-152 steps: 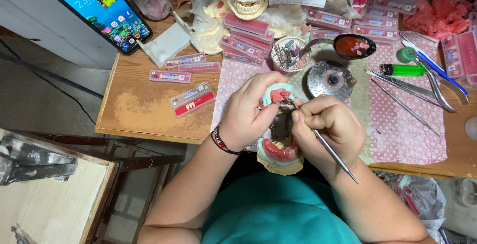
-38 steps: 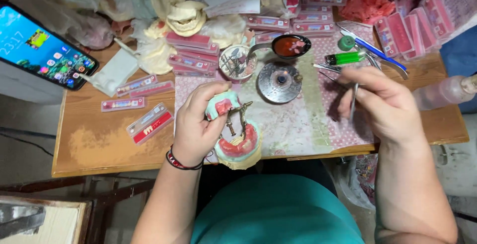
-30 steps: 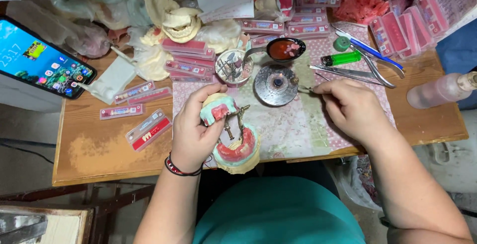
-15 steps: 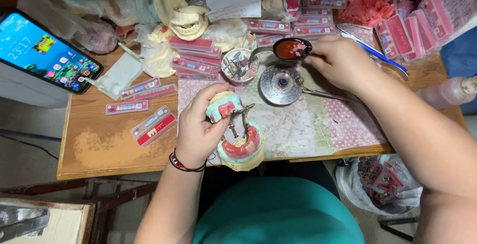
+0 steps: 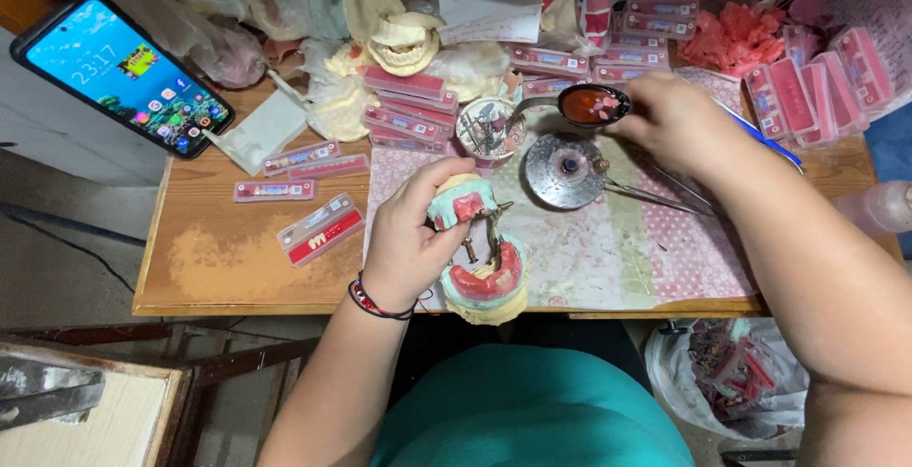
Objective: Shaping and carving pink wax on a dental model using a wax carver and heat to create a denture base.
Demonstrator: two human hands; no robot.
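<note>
My left hand (image 5: 413, 239) grips a hinged dental model (image 5: 483, 272) of pale plaster with pink wax gums, held open at the table's near edge. Its upper half (image 5: 459, 203) sits between my fingers. My right hand (image 5: 676, 125) reaches across the patterned mat (image 5: 617, 248) and holds a thin metal tool (image 5: 655, 191) whose tip lies at a round metal burner (image 5: 562, 171). Just beyond the fingers is a dark spoon of red wax (image 5: 591, 104).
A lit smartphone (image 5: 122, 73) leans at the back left. Red and pink trays of artificial teeth (image 5: 318, 229) lie on the wooden table (image 5: 218, 258) and stack at the back (image 5: 408, 106). Plaster casts (image 5: 404, 39), a small round tin (image 5: 489, 127), pink wax pieces (image 5: 736, 35).
My right hand has moved from over the model to the back right, by the burner and the wax spoon. My left hand keeps the model at the table edge.
</note>
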